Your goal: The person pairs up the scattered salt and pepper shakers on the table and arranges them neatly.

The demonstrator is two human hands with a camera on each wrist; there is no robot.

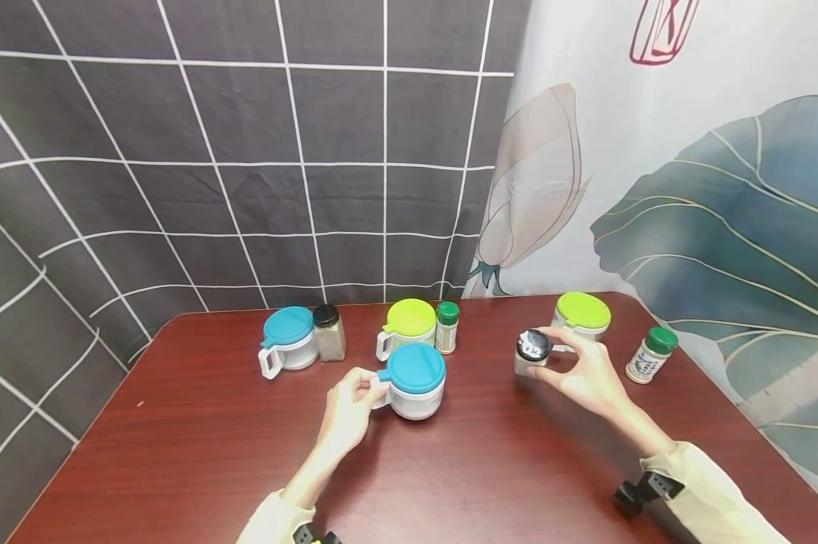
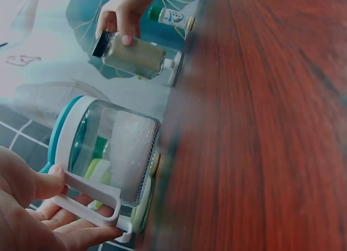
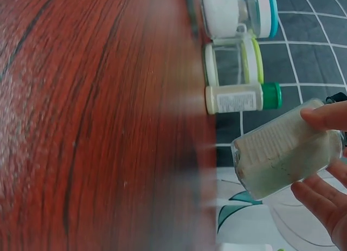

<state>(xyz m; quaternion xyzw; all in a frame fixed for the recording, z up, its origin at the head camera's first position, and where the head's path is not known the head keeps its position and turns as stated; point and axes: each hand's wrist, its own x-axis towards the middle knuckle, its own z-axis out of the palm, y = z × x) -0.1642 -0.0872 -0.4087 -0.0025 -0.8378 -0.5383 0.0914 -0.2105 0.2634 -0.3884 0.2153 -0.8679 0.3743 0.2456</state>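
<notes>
My left hand (image 1: 345,409) grips the white handle of a clear seasoning jar with a blue lid (image 1: 416,370). White contents show through its wall in the left wrist view. In my right hand (image 1: 584,378), thumb and fingers pinch a square glass spice jar (image 3: 282,150) with a dark, shiny-topped cap and pale powder inside. This spice jar leans, its bottom raised off the table in the right wrist view. Just behind my right hand stands a lime-lidded jar (image 1: 584,311), partly hidden by it. A green-capped shaker (image 1: 651,355) is to the right of that hand.
At the back left are another blue-lidded jar (image 1: 289,338) and a black-capped spice jar (image 1: 329,333). A second lime-lidded jar (image 1: 410,317) and green-capped shaker (image 1: 447,328) stand behind the held blue-lidded jar. Hanging cloths (image 1: 246,189) border the reddish-brown table (image 1: 198,438).
</notes>
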